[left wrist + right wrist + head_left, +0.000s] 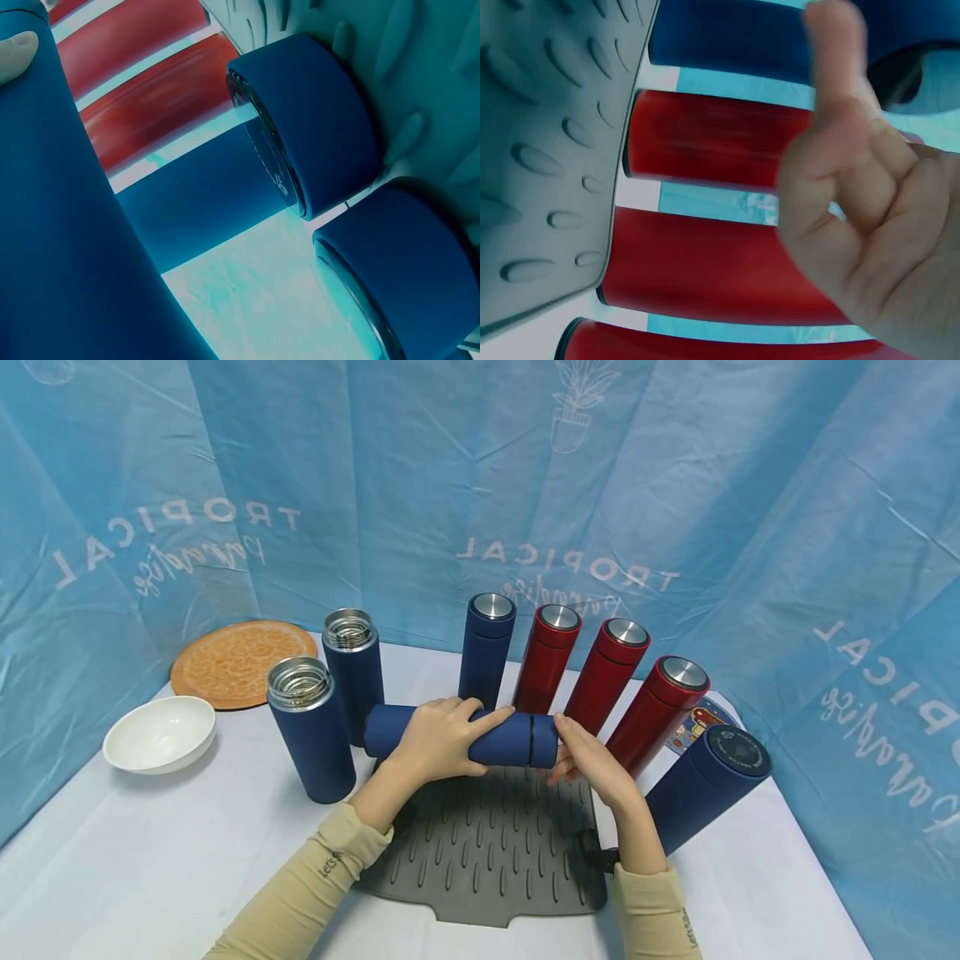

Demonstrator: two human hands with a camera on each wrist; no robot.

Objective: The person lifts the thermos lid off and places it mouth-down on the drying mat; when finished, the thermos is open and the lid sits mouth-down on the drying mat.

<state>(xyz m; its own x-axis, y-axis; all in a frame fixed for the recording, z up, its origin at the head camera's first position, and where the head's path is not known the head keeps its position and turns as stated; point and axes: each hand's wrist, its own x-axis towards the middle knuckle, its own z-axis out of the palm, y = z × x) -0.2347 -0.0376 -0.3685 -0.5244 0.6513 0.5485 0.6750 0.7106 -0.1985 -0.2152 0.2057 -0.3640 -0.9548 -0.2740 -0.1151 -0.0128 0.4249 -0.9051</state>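
My left hand [441, 739] grips a dark blue thermos bottle [390, 731] lying sideways in the air above a grey ridged mat [480, 852]. The bottle's lid end, marked by a dark seam, points right. My right hand [600, 768] is at that end, fingertips right at the lid; the right wrist view shows one finger stretched against the blue bottle. In the left wrist view, two short blue lids [322, 127] [412, 270] stand on the mat, one with a dark lettered top. The held bottle hides them in the head view.
Two open blue bottles [311, 743] [356, 677] stand left of the mat. Behind it are a lidded blue bottle [486, 647] and three red ones [551, 652]. Another blue bottle [697, 793] stands right. A white bowl [159, 743] and a round orange mat [240, 660] lie far left.
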